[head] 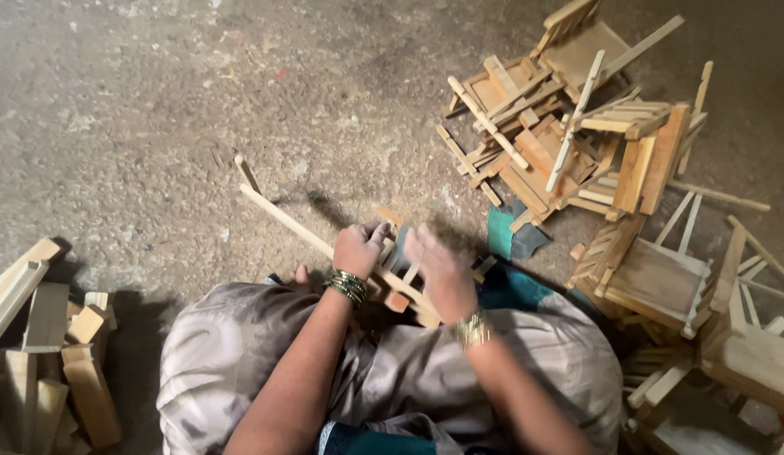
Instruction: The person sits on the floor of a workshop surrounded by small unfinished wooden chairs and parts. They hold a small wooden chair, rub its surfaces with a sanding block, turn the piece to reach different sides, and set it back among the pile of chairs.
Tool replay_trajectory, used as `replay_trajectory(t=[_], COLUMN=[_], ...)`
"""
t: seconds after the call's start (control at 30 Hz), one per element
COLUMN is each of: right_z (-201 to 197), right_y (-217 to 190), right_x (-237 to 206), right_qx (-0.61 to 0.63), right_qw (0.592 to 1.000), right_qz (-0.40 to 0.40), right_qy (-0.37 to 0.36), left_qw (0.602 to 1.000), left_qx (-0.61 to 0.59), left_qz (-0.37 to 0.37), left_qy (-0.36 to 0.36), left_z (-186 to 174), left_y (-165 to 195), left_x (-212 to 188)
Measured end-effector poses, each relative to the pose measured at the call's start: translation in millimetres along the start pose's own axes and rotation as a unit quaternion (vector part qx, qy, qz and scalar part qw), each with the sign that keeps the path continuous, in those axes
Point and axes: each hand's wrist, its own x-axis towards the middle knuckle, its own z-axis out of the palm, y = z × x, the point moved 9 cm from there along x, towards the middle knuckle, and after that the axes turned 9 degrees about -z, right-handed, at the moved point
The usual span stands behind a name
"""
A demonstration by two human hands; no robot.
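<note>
- Two hands in shot, both mine. My left hand [356, 249] is curled around the wooden frame [341, 248] I've got over my lap, fingers wrapped on one of its slats. There's a stack of bangles [348, 286] on that wrist.
- My right hand [442, 268] sits just right of the left one, also on the frame. It's blurry, so I honestly can't tell if it's gripping or just pressing flat. One gold-coloured wrist band [472, 330] on that arm.
- The frame itself is pale bare wood, thin slats joined together. One long slat pokes out up and to the left of my left hand, over the floor [156, 109], ending in a short crosswise piece. I can make out a few short rungs between my hands, but the exact count is hidden.
- Up and to the right of the frame: one big heap of finished pieces [569, 135], little chair-like wooden things tangled together. Too jumbled to count properly.
- Right of the frame, lower down, a second bunch of small wooden chairs [703, 312], at least three I can separate.
- Far left of the frame: a pile of plain wood blocks [46, 362], roughly eight or so.
- One teal cloth [508, 238] lying between the frame and the big heap.
</note>
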Motion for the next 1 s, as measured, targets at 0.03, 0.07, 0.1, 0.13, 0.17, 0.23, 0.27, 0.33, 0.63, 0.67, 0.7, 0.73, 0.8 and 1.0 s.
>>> replay_trajectory(t=[0.03,0.07,0.1,0.13,0.17,0.23,0.27,0.33,0.63,0.67,0.7,0.73,0.8,1.0], right_z=[-2,-1,1,2,1,0,-5,-13,-2,-7,-10,-15,-11,-22], right_y=[4,7,8,9,-4,-30,-25,-12,-8,-2,5,10,16,-6], right_x=[-1,-2,-4,-5,-7,-13,-16,-21,-35,-36,-35,-35,-36,-41], right_qx=[0.006,0.022,0.037,0.05,0.043,0.032,0.029,0.023,0.001,-0.022,-0.046,-0.071,-0.048,0.0], right_qw=[1.0,0.999,0.997,0.995,0.998,0.997,0.999,0.998,1.0,0.999,0.997,0.994,0.994,0.998], right_qz=[0.024,0.046,0.064,0.08,0.033,-0.064,-0.031,0.039,0.016,0.034,0.053,0.07,0.097,0.059], right_qy=[0.013,0.003,-0.005,-0.012,-0.016,-0.028,-0.008,0.033,-0.02,-0.001,0.017,0.035,0.017,0.031], left_qw=[1.0,1.0,1.0,0.999,0.999,0.999,0.999,0.999,1.0,1.0,1.0,1.0,1.0,1.0], left_qx=[-0.006,-0.012,0.008,0.027,0.046,0.037,0.034,0.031,0.001,-0.001,-0.006,-0.012,-0.016,0.013], left_qz=[0.008,0.02,0.01,0.002,-0.003,0.006,0.004,-0.02,-0.004,-0.002,-0.008,-0.014,-0.019,-0.002], left_qy=[0.008,0.016,0.017,0.019,0.023,0.014,0.007,0.006,0.005,0.01,0.004,0.0,-0.002,0.01], left_z=[-1,-1,0,1,2,3,5,5,5,4,4,5,5,5], left_y=[0,2,-1,-3,-4,-4,-6,-13,-10,-10,-10,-11,-12,-9], left_x=[0,-1,0,1,3,5,4,6,6,6,5,4,4,5])
